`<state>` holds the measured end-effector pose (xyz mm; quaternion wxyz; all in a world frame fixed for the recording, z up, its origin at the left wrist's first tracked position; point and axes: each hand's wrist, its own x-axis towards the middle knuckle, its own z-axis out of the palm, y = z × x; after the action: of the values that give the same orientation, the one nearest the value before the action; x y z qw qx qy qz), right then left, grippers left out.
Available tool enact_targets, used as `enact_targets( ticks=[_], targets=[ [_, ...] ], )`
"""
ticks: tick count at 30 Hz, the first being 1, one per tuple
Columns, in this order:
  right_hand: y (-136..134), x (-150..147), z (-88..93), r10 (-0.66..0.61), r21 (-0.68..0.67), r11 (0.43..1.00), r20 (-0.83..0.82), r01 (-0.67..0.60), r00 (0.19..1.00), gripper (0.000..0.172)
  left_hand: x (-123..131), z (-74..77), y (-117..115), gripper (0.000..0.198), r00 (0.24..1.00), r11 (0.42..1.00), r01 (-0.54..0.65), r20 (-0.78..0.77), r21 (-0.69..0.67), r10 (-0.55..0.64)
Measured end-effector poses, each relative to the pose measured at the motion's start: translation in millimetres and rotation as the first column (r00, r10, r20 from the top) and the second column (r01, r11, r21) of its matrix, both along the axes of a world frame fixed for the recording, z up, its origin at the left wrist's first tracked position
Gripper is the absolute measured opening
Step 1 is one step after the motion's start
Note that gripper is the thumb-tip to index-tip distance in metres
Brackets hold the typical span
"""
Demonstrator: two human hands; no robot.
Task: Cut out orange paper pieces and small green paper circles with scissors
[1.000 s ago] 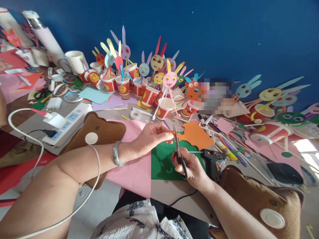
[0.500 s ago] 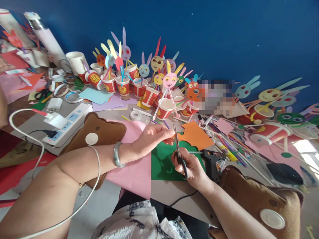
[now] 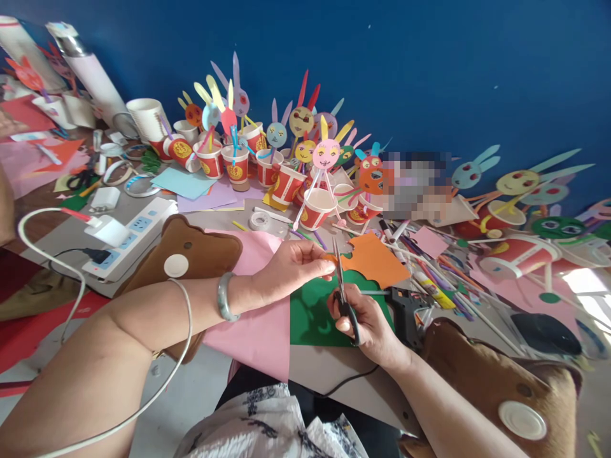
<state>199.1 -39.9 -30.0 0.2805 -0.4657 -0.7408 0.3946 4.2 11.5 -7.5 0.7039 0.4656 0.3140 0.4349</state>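
Both your arms are bare past the elbow. A smooth grey-green bangle (image 3: pixel 225 296) circles the wrist behind your left hand (image 3: pixel 291 266). Your white garment (image 3: pixel 267 423) carries a dark floral print.

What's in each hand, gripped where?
Right hand holds the scissors by the black handle loops, blades pointing up. Left hand pinches the orange paper at its left edge, next to the blades.

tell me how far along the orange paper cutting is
Done: a row of paper cup figures with faces and ears stands at the back. In hand: the left hand pinches the orange paper at its edge, and the right hand holds the scissors with the blades at that edge. Left: the cut looks only partway, as most of the orange paper is uncut.
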Motion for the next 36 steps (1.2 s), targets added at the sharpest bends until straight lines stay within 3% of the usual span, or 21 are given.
enact_targets(
  ticks=[36],
  targets=[
    [-1.0,3.0,-1.0,-0.015,-0.056,0.998,-0.042,0.013,0.999,0.069,-1.3,-3.5,2.4,0.012,1.0,0.998,-0.001,0.025,0.068,-0.001]
  ],
)
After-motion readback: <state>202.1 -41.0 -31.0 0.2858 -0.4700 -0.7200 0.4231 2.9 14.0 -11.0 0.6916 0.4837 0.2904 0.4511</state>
